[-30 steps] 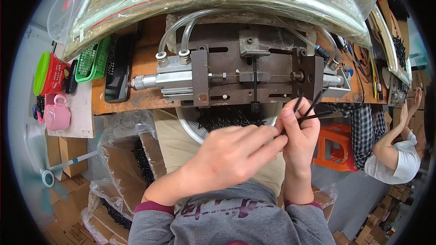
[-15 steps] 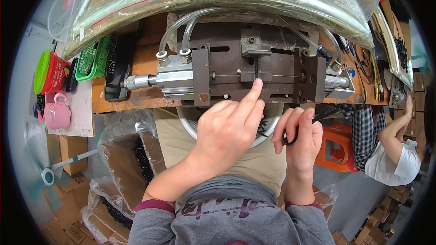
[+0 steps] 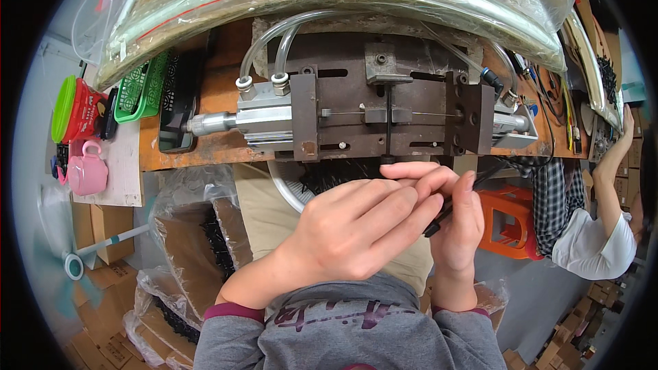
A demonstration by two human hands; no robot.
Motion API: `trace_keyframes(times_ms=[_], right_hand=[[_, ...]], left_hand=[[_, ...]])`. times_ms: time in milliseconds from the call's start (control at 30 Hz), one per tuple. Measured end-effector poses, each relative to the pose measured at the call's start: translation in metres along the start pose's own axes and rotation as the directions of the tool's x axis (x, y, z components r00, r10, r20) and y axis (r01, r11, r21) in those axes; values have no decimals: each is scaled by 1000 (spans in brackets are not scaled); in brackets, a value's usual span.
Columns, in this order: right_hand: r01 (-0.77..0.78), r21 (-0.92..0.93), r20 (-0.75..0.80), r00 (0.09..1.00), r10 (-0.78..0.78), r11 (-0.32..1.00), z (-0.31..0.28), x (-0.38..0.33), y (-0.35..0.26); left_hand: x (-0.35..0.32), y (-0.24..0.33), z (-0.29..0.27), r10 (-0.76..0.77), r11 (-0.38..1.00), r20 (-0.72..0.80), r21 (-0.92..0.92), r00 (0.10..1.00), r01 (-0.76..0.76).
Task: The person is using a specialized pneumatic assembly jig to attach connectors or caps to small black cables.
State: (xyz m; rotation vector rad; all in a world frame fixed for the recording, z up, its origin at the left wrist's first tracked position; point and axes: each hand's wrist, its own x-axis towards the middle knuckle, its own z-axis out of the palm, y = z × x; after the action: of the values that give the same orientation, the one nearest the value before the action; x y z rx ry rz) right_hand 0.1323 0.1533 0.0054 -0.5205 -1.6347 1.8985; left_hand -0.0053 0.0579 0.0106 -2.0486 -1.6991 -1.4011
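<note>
A dark metal clamping fixture with an air cylinder at each end lies on the bench. Across its small centre block runs a thin black rod, its thicker end jutting over the near edge. Below that, my right hand is curled around slim black plastic pieces; their kind cannot be made out. My left hand reaches across to it, fingers bunched against the right fingers and the black pieces. Its thumb is hidden, as is whatever it pinches.
A white-rimmed tub of black parts sits on my lap. Clear air hoses arch behind the fixture. At left stand a green basket and pink cup. An orange stool and another person are at right.
My left hand has left the fixture's centre block and moved down and right to my right hand. The black rod's near end now shows past the fixture's edge. The other person's arm has risen.
</note>
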Motion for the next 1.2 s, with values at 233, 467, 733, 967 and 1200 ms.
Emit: trace_keyframes(times_ms=[233,467,733,967,1200], right_hand=[[-212,43,124,971,205,976,2,2,-4],[-235,38,75,970,231,971,10,6,-4],[-144,-67,-176,976,130,987,-18,-4,14],[-34,297,-97,993,65,954,-15,-4,16],[119,-259,-130,979,-156,959,-14,-1,-4]], left_hand=[[-7,-4,2,42,990,1,135,999,-42],[-6,1,-3,-41,995,70,88,997,35],[-8,-13,-3,-234,969,101,105,967,224],[1,-14,4,-207,915,206,388,956,114],[5,-12,0,-247,899,240,418,939,130]])
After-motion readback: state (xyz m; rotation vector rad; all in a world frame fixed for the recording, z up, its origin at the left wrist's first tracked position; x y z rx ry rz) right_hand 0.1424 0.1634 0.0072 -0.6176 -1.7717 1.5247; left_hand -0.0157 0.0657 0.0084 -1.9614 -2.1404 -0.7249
